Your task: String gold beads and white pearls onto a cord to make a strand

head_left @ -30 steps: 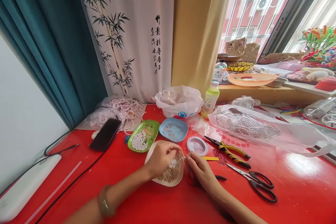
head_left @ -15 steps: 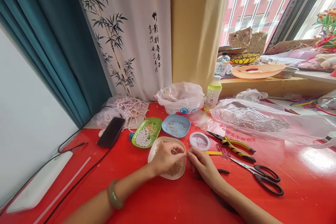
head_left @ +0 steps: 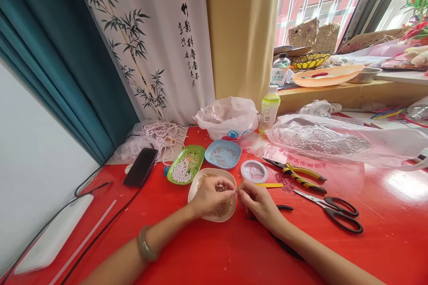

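My left hand (head_left: 211, 197) is closed in a pinch above the cream dish (head_left: 194, 205) of small gold beads (head_left: 222, 210). Facing it, just off the dish's right edge, my right hand (head_left: 257, 201) pinches too. Their fingertips nearly meet around something tiny and pale, too small to name. Behind them lie a green dish (head_left: 172, 177) with white pearl beads (head_left: 181, 172) and gold pieces, and a blue dish (head_left: 223, 166) with small metal pieces. A white spool (head_left: 254, 172) sits beyond my right hand. Black-handled pliers (head_left: 284, 208) are partly hidden beneath my right hand and forearm.
To the right lie yellow-and-black pliers (head_left: 304, 176), scissors (head_left: 334, 209), a yellow strip (head_left: 270, 185) and reddish beads (head_left: 286, 182). Plastic bags (head_left: 230, 118) and a bottle (head_left: 269, 109) stand at the back. A phone (head_left: 140, 167) and cables are on the left.
Both hands stay pinched close together, with only slight finger movement. The whole view has shifted a little; the dishes and tools keep their places on the table.
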Available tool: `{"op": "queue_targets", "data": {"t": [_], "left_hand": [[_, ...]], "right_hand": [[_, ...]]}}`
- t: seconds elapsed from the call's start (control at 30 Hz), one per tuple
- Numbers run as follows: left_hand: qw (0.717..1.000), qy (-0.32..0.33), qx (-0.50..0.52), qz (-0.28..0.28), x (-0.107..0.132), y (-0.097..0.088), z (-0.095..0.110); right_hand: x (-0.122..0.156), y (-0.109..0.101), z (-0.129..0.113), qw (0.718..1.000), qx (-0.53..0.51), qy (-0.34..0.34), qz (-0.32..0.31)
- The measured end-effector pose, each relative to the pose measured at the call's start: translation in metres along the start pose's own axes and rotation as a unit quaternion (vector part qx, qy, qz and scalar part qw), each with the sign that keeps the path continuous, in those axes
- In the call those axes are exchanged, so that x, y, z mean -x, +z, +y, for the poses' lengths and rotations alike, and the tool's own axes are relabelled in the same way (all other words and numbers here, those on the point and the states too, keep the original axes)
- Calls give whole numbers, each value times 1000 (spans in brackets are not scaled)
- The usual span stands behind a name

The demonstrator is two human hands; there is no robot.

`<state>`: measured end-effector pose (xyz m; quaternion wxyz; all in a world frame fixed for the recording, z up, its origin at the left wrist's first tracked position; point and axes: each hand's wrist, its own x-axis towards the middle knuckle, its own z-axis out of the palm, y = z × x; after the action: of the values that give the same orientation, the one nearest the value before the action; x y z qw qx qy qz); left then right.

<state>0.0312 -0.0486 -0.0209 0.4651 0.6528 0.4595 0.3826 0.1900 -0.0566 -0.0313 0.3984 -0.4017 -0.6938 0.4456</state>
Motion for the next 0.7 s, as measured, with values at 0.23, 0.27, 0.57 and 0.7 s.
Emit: {"op": "queue_targets", "data": {"t": [0.23, 0.27, 0.57, 0.7], "left_hand": [[997, -42, 62, -15, -1, -1, -3], [997, -43, 67, -14, -1, -1, -3], [998, -34, 56, 1, 0, 0, 0], [999, -23, 37, 8, 1, 1, 4]], "right_hand": [[0, -1, -2, 1000, -2, -23, 9], [1, -1, -2, 1000, 0, -28, 12], [0, -2, -2, 997, 25, -61, 33], [0, -2, -2, 997, 32, -60, 30]]}}
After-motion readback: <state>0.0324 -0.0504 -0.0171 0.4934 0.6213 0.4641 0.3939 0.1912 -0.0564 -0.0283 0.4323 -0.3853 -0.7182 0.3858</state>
